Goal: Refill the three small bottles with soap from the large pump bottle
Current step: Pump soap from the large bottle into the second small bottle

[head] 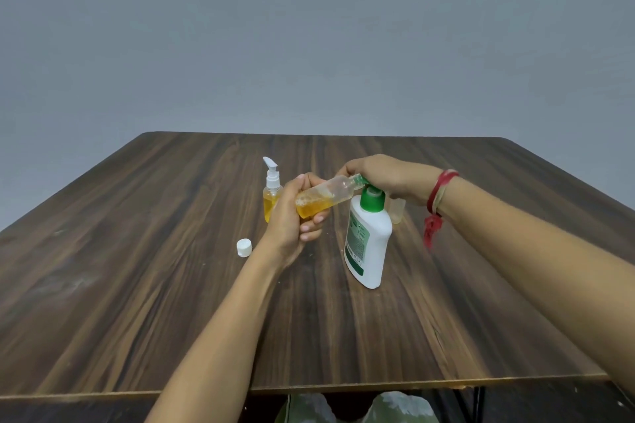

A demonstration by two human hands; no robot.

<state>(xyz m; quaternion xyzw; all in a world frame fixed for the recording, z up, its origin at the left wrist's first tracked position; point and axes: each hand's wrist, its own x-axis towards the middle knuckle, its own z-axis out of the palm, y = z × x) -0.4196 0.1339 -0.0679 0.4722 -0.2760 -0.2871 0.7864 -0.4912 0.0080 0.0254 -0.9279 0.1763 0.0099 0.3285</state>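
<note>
Over the middle of the wooden table [137, 251], the left hand [287, 220] wraps its fingers round the base of a small clear bottle [326, 194]. The bottle is tipped almost flat, with its open neck brought up to the spout of the large pump bottle [369, 244]. Amber soap with froth lies pooled in the low end, inside the grip. The right hand [385, 175] lies on top of the green pump head [371, 200], fingers curved down over it. I cannot tell how hard it presses.

The meeting of spout and neck looks like the weak point. It is half hidden under the right hand's fingers, and if the neck sits a little off, a stroke could send soap down the outside onto the wood. Because the bottle is so nearly level, the pool could also run back out of the mouth as it fills. A hard push might rock the tall white bottle, which nothing steadies but the pressing hand.

A small pump bottle [271, 199] holding amber soap stands just behind the left hand, where a drawn-back elbow or wrist might knock it. Another small clear container [398, 211] is mostly hidden behind the large bottle. A loose white cap [244, 247] lies near the left wrist and could be swept off.
</note>
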